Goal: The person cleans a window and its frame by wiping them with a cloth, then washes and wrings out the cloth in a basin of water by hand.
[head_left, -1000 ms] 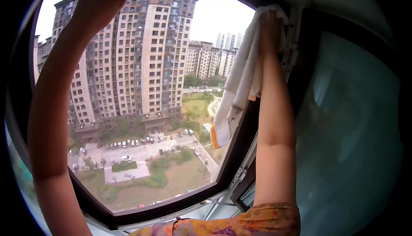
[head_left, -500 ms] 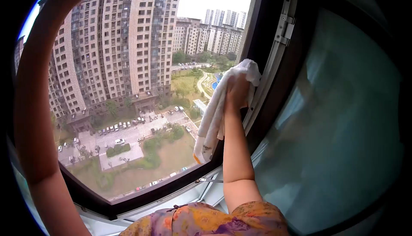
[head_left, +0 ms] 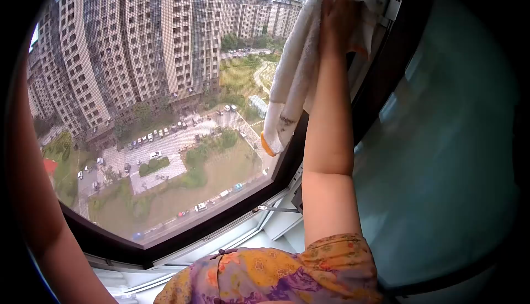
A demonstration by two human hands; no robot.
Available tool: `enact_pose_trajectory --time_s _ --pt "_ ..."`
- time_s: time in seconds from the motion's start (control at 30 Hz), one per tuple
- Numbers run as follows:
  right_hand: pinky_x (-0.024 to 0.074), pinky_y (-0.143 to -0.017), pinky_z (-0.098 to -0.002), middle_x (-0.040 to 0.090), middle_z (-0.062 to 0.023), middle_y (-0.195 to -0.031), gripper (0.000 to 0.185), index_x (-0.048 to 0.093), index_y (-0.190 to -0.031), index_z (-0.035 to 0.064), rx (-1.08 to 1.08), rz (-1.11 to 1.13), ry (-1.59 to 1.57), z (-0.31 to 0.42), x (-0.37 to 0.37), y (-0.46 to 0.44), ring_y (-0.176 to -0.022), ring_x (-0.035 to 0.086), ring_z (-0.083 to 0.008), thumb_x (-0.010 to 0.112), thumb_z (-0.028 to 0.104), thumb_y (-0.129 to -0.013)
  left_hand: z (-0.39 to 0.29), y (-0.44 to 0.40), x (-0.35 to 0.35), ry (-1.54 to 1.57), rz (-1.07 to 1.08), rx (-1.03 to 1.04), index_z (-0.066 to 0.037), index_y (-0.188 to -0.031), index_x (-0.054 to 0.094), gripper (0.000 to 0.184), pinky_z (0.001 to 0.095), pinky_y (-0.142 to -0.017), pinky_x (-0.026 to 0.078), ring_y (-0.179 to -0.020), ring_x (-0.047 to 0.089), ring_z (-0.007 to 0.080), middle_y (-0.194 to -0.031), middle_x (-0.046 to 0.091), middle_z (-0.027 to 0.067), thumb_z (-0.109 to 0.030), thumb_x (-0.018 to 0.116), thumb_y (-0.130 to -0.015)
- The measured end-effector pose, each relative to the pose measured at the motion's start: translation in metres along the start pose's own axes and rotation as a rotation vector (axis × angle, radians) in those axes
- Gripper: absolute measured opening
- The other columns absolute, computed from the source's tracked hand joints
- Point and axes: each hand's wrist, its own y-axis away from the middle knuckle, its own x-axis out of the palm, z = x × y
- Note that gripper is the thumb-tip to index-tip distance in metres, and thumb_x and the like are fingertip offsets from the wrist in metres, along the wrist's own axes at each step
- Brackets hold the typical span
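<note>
My right hand (head_left: 340, 21) is high on the right side of the window, its fingers closed on a white towel (head_left: 293, 69). The towel has an orange edge and dark smudges near its lower end, which hangs in front of the glass. Under the hand, the towel lies against the dark window frame (head_left: 290, 166) near the metal hinge. Only my left arm shows, rising along the left edge of the view; the left hand is out of sight.
A frosted glass pane (head_left: 441, 155) in a dark frame stands at the right, with a metal hinge (head_left: 391, 3) beside it. A metal stay arm (head_left: 276, 209) crosses the lower sill. Outside, far below, are tall buildings, parked cars and lawns.
My right hand has moved up along the right side of the window frame, with the towel in it. The view has tilted downward, and my left hand remains out of sight.
</note>
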Motion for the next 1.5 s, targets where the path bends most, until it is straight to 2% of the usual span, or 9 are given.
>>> enact_pose_trajectory --time_s 0.17,0.2,0.37,0.6,0.8,0.97,1.13,1.37,1.5 --pt "0.0339 -0.096 -0.0507 0.056 -0.0236 -0.107 0.037 0.054 -0.106 0.0002 0.217 0.094 0.046 0.016 -0.013 0.089 -0.105 0.049 -0.0411 0.049 0.034 -0.093 0.008 -0.019 0.005 -0.058 0.012 0.003 -0.001 -0.133 0.049 0.044 0.0423 -0.111 0.032 -0.129 0.046 0.0259 -0.14 0.046 0.0175 -0.031 0.041 -0.101" --pt "0.0377 -0.094 -0.0478 0.054 -0.0244 -0.121 0.045 0.046 -0.13 0.0017 0.283 0.196 0.142 0.009 -0.012 0.122 -0.112 0.05 -0.0421 0.05 0.028 -0.094 0.011 -0.025 0.005 -0.072 0.009 0.004 -0.002 -0.134 0.049 0.044 0.0428 -0.112 0.031 -0.13 0.045 0.0255 -0.141 0.045 0.0174 -0.031 0.041 -0.101" --pt "0.0428 -0.087 -0.0485 0.06 -0.025 -0.107 0.04 0.053 -0.119 -0.0002 0.461 0.466 -0.003 0.04 -0.044 0.096 -0.098 0.057 -0.0411 0.048 0.03 -0.094 0.019 -0.012 0.008 -0.235 -0.053 0.088 -0.003 -0.136 0.047 0.047 0.047 -0.117 0.021 -0.138 0.036 0.0233 -0.147 0.04 0.0145 -0.035 0.039 -0.102" --pt "0.0443 -0.094 -0.044 0.058 -0.0238 -0.108 0.038 0.053 -0.111 -0.0022 -0.104 -0.127 0.118 0.046 0.023 -0.071 -0.102 0.057 -0.0374 0.049 0.031 -0.094 0.025 0.001 -0.002 0.093 -0.07 0.057 -0.004 -0.132 0.053 0.049 0.0449 -0.115 0.022 -0.135 0.04 0.0249 -0.138 0.051 0.0129 -0.039 0.034 -0.102" --pt "0.0478 -0.081 -0.0464 0.062 -0.0249 -0.088 0.053 0.047 -0.123 -0.0081 0.024 -0.072 -0.218 0.151 0.01 -0.09 -0.084 0.062 -0.0386 0.051 0.036 -0.095 0.031 0.0 -0.007 0.174 -0.021 0.063 -0.003 -0.132 0.053 0.051 0.0432 -0.115 0.021 -0.135 0.039 0.0263 -0.14 0.048 0.0157 -0.039 0.034 -0.102" --pt "0.0398 -0.097 -0.0477 0.053 -0.022 -0.119 0.047 0.055 -0.12 -0.0025 -0.526 -0.278 -0.246 0.214 -0.009 -0.094 -0.115 0.047 -0.0368 0.062 0.031 -0.087 0.057 -0.007 0.007 0.044 -0.155 0.262 -0.012 -0.132 0.053 0.042 0.0421 -0.111 0.032 -0.131 0.045 0.0264 -0.137 0.052 0.01 -0.036 0.038 -0.102" --pt "0.0434 -0.093 -0.0448 0.05 -0.0152 -0.126 0.037 0.062 -0.118 0.013 -0.439 -0.262 -0.113 0.175 -0.004 -0.113 -0.112 0.051 -0.0294 0.062 0.031 -0.085 0.05 -0.001 -0.008 0.015 -0.023 0.147 -0.012 -0.135 0.051 0.048 0.0412 -0.11 0.032 -0.128 0.046 0.0279 -0.138 0.05 0.0094 -0.041 0.031 -0.103" --pt "0.0466 -0.087 -0.0454 0.056 -0.0237 -0.112 0.052 0.045 -0.137 0.01 -0.149 -0.106 -0.575 0.216 -0.014 -0.12 -0.108 0.052 -0.0372 0.058 0.027 -0.089 0.069 0.002 -0.054 0.547 0.062 -0.142 -0.007 -0.133 0.052 0.053 0.0424 -0.108 0.035 -0.126 0.049 0.032 -0.133 0.055 0.0181 -0.046 0.035 -0.101" --pt "0.049 -0.086 -0.0487 0.05 -0.0243 -0.125 0.056 0.041 -0.139 0.0122 -0.439 -0.374 -0.339 0.305 -0.013 -0.135 -0.113 0.053 -0.0393 0.057 0.035 -0.091 0.086 0.005 -0.049 0.591 -0.013 -0.165 -0.015 -0.14 0.046 0.059 0.0395 -0.114 0.025 -0.137 0.037 0.029 -0.143 0.045 0.0151 -0.051 0.02 -0.102"
